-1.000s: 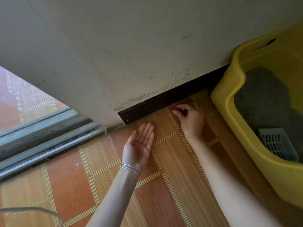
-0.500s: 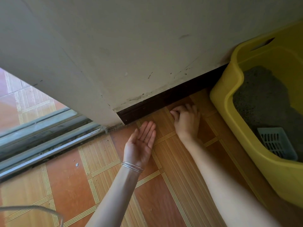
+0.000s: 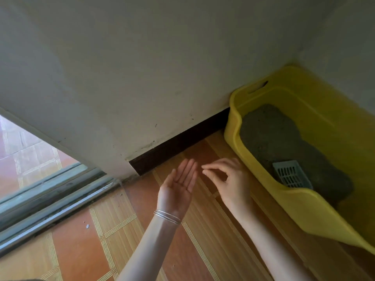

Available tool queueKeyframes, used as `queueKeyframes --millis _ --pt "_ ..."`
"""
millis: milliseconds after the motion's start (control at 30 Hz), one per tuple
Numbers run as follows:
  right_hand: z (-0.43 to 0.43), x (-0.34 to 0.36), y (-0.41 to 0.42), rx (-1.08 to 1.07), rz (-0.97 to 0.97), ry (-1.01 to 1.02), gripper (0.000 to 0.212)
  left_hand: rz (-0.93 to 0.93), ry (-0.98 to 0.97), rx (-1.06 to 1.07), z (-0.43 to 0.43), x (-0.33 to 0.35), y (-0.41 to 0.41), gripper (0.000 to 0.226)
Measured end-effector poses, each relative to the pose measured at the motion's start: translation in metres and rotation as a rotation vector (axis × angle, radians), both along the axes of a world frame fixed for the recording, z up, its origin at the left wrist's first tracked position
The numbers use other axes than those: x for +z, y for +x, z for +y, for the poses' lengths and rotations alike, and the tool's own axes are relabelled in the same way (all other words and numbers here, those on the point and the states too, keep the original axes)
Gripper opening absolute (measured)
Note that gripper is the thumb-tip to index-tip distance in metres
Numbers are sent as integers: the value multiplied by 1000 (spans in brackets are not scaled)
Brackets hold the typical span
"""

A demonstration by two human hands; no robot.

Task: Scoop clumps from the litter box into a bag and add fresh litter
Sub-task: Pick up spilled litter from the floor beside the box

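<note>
A yellow litter box (image 3: 300,207) stands on the floor in the corner at the right. It holds grey litter (image 3: 284,142) and a pale blue slotted scoop (image 3: 292,176) lying on the litter near the front wall. My left hand (image 3: 178,185) hovers palm up over the floor left of the box, fingers apart, with nothing visible in it. My right hand (image 3: 229,179) is just right of it, above the floor. Its thumb and forefinger are pinched together next to the left fingertips. Whatever is in the pinch is too small to make out.
A pale wall with a dark skirting board (image 3: 178,147) runs behind the hands. A sliding-door track (image 3: 50,201) crosses the floor at the left. The floor (image 3: 125,230) is orange and striped tile with a small pale speck (image 3: 87,226) on it.
My right hand has lifted off the floor by the skirting board and moved left toward my upturned left palm, fingers pinched. The left hand rose slightly. More of the litter box shows.
</note>
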State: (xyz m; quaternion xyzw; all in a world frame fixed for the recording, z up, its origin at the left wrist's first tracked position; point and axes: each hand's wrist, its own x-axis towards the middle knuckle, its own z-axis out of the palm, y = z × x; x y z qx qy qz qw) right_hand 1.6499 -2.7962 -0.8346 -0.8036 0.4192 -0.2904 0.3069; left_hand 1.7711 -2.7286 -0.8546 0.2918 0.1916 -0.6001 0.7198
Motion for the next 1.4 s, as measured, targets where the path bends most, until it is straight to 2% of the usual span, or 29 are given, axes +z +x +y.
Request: queueKeyframes --millis 100,233,333,533,933,1200,1400 --pt "-12 28 -26 -39 48 -70 31 -4 6 -49 -9 27 -8 39" --pt "-21 82 -56 -49 260 -98 53 -32 18 -120 -25 88 -12 40" --pt "-22 140 -71 -40 410 -123 60 -38 15 -153 -36 151 -11 40" --pt "-23 281 -84 -54 535 -181 58 -67 6 -214 -57 302 -17 41" --pt "-14 547 -104 -177 637 -222 59 -71 -42 -244 -46 578 -52 40" --pt "12 697 -117 -145 677 -252 54 -36 -41 -273 -26 721 -64 40" --pt "46 780 -127 -228 697 -251 51 -60 -83 -391 -13 800 -70 40"
